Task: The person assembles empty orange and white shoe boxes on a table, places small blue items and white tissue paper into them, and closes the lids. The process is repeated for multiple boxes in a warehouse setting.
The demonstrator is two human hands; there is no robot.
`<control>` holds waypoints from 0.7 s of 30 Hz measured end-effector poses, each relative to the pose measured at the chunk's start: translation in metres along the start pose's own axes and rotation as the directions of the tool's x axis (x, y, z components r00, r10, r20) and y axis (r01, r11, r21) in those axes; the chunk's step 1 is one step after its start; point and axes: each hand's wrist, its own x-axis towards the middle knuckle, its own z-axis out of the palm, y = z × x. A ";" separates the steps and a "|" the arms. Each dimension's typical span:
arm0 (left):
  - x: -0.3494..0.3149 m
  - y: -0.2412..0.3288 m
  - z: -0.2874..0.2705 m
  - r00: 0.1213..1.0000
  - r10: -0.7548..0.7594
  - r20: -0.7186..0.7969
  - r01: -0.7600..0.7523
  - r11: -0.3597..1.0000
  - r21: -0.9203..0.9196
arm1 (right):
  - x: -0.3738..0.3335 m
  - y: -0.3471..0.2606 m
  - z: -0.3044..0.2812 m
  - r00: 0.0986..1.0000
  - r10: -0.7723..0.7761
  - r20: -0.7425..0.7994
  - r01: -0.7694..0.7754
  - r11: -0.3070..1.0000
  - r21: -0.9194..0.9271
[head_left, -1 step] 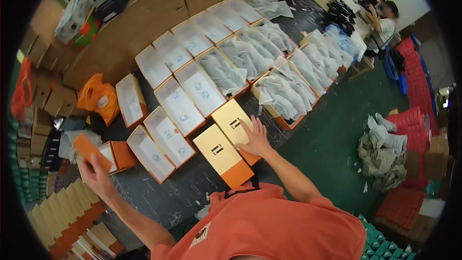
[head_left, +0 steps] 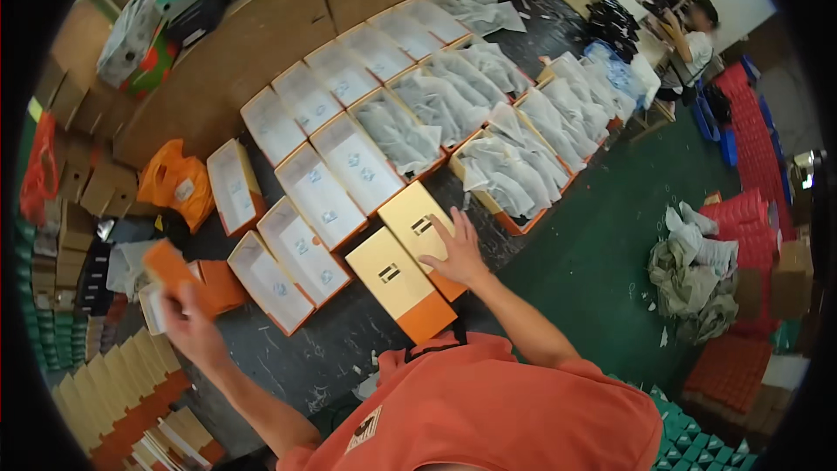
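My right hand (head_left: pixel 457 255) lies with fingers spread on the lid of a closed yellow and orange shoebox (head_left: pixel 405 208). A second closed shoebox (head_left: pixel 379 262) sits against its left side. At the far left, my left hand (head_left: pixel 190 327) is smeared by motion at the lower edge of an orange panel (head_left: pixel 167 263). Whether its fingers grip the panel is not clear. Behind the panel stands an orange box (head_left: pixel 222 286), partly hidden. Several open shoeboxes (head_left: pixel 305 244) with white paper linings lie beyond, on the dark table (head_left: pixel 288 358).
Open boxes filled with white-wrapped contents (head_left: pixel 514 166) stand at the right. An orange plastic bag (head_left: pixel 174 183) lies at the left. Upright yellow-orange boxes (head_left: pixel 113 375) line the lower left. A seated person (head_left: pixel 697 44) works at the far right; grey sacks (head_left: pixel 689 279) lie on the green floor.
My left hand has shifted slightly right and toward me, and the orange panel has moved a little up. My right hand stays on the box. The whole view has shifted slightly.
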 end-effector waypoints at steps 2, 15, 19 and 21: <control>-0.061 0.067 0.055 0.974 -0.016 0.225 0.032 0.997 -0.067 | 0.001 -0.020 -0.028 0.995 0.042 -0.089 -0.003 0.920 0.392; -0.282 0.145 0.358 0.364 0.579 0.730 -0.287 0.815 -0.503 | -0.080 0.176 -0.156 0.946 0.179 0.270 -0.064 -0.714 0.697; -0.303 0.033 0.455 0.664 -0.399 0.632 0.441 0.892 0.100 | -0.060 0.249 -0.183 0.904 0.361 0.230 -0.154 -0.226 0.962; -0.300 0.003 0.476 0.568 -0.504 0.651 0.479 0.846 0.237 | -0.056 0.277 -0.184 0.897 0.440 0.038 -0.220 0.372 0.902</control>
